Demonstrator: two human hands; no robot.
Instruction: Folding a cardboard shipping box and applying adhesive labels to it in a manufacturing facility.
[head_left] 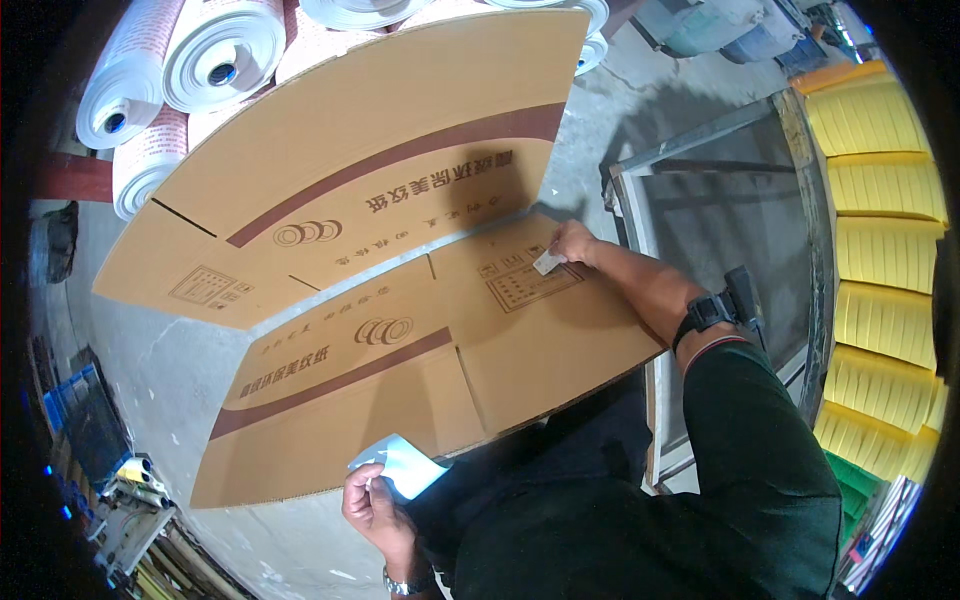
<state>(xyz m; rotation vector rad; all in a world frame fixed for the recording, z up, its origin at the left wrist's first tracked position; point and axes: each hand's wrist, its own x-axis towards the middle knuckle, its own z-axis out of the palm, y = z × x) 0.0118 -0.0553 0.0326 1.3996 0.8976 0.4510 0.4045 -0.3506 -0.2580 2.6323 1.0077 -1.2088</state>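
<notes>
Your left hand (380, 515) pinches a blue sheet (410, 468) at the carton panel's (545, 345) near edge; your right hand (574, 243) grips a tag (548, 262) toward its far-right corner.

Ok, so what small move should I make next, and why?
Probably press the small pale label flat with your right hand. Its fingers are at the label, over the cardboard, though I can't tell whether it's stuck down. Your left hand is holding the blue sheet at the near edge, away from that spot.
</notes>
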